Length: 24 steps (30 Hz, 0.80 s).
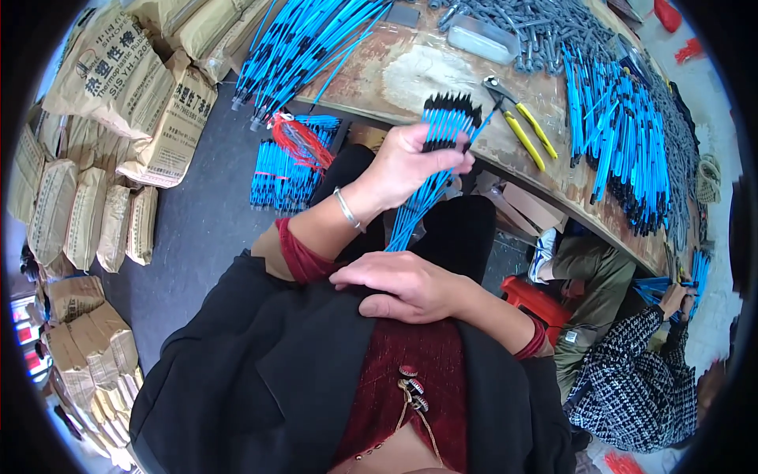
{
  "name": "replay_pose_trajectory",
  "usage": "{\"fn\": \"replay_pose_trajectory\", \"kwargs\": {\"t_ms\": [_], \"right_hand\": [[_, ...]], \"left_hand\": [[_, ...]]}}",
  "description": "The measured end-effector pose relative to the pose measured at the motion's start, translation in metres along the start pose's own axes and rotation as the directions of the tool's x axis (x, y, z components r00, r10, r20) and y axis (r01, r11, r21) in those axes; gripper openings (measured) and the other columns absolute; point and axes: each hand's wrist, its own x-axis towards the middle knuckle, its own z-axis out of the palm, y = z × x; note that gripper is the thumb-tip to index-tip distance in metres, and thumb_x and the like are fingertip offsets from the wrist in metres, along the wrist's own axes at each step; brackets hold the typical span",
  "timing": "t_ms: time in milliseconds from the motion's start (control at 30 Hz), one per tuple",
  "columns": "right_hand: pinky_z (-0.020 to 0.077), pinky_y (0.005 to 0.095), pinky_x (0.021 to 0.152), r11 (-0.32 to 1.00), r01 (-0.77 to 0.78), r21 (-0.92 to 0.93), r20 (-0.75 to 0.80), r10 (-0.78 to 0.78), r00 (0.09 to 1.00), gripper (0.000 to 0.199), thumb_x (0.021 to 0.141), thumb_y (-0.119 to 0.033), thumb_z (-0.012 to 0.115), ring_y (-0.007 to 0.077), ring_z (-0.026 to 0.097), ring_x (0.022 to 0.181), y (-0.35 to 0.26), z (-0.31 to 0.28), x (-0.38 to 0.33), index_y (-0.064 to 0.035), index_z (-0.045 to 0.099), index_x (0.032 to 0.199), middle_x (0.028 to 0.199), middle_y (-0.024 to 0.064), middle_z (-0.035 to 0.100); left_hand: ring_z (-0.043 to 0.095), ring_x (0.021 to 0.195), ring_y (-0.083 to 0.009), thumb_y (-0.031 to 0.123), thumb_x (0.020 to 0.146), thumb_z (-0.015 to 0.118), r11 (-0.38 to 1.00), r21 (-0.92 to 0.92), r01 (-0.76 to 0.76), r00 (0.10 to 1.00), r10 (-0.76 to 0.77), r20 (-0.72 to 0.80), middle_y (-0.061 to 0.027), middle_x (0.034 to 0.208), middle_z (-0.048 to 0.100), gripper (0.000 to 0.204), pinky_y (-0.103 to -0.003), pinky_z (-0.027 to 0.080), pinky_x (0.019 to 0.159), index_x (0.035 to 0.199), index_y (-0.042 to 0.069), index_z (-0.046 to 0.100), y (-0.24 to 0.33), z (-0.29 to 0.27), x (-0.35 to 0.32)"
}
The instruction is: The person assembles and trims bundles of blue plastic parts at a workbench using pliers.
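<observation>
My left hand (410,162) is wrapped round a bundle of thin blue rods (418,207) with black ends. The black tips fan out above the fist, near the table's front edge, and the blue lengths slant down toward my lap. At the bundle's lower end lies my right hand (395,286), back upward, with its fingers stretched out to the left and the thumb apart. It covers the rods' lower ends, so whether the palm touches them is hidden. Just beyond the bundle, yellow-handled cutting pliers (521,141) rest on the wooden table (426,75).
More blue rods lie at the table's left (308,47) and right (624,150). A clear plastic box (482,41) stands beside heaped grey plugs (545,35). Below are tied rod bundles (284,175) with red strings (304,144). Paper sacks (110,71) line the left. A co-worker's patterned sleeve (632,371) shows at right.
</observation>
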Motion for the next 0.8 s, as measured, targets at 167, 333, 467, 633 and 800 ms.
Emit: {"fn": "replay_pose_trajectory", "kwargs": {"t_ms": [167,333,467,633,800], "right_hand": [[0.0462,0.0380,0.080,0.999,0.000,0.054,0.005,0.000,1.000,0.034,0.086,-0.020,0.058,0.0321,0.057,0.091,0.005,-0.002,0.001,0.0014,0.053,0.112,0.103,0.0163,0.059],[0.0474,0.0338,0.082,0.761,-0.024,-0.648,-0.538,-0.436,0.721,0.031,0.083,-0.002,0.049,0.0215,0.059,0.092,-0.027,-0.077,0.013,0.0085,0.051,0.112,0.106,0.0160,0.060],[0.0472,0.0338,0.083,0.692,-0.208,-0.691,-0.683,-0.532,0.500,0.033,0.085,-0.001,0.048,0.0208,0.058,0.094,-0.030,-0.148,0.021,0.0063,0.049,0.117,0.106,0.0129,0.060],[0.0473,0.0326,0.080,0.704,-0.205,-0.680,-0.342,-0.057,0.938,0.019,0.084,-0.009,0.055,0.0209,0.060,0.094,-0.012,-0.144,0.051,0.0006,0.060,0.099,0.102,0.0130,0.061],[0.0468,0.0307,0.079,0.622,-0.270,-0.735,-0.183,0.201,0.962,0.022,0.080,-0.010,0.057,0.0204,0.060,0.094,0.000,-0.126,0.047,-0.0016,0.062,0.100,0.103,0.0141,0.061]], "left_hand": [[0.064,0.083,-0.0163,0.002,0.083,0.060,0.974,-0.212,0.081,0.993,-0.096,-0.064,-0.0087,0.086,0.065,0.018,-0.029,0.052,0.075,0.101,0.000,0.059,-0.002,-0.003,-0.014],[0.063,0.084,-0.0162,0.000,0.082,0.059,0.988,0.061,-0.139,0.990,0.141,-0.031,-0.0097,0.090,0.065,0.019,-0.030,0.051,0.077,0.102,0.000,0.058,0.002,-0.017,0.024],[0.063,0.084,-0.0170,-0.001,0.081,0.060,0.967,0.179,-0.180,0.984,0.175,0.042,-0.0101,0.091,0.064,0.019,-0.031,0.051,0.078,0.100,0.000,0.059,-0.001,-0.011,0.021],[0.059,0.083,-0.0100,0.004,0.081,0.062,0.983,0.173,-0.059,0.991,0.037,0.130,-0.0031,0.086,0.065,0.015,-0.025,0.047,0.077,0.096,0.000,0.062,0.013,-0.010,0.022],[0.058,0.084,-0.0113,0.004,0.082,0.060,0.972,0.234,0.022,0.938,-0.101,0.331,-0.0043,0.090,0.064,0.016,-0.026,0.047,0.077,0.097,0.000,0.061,0.012,-0.026,0.000]]}}
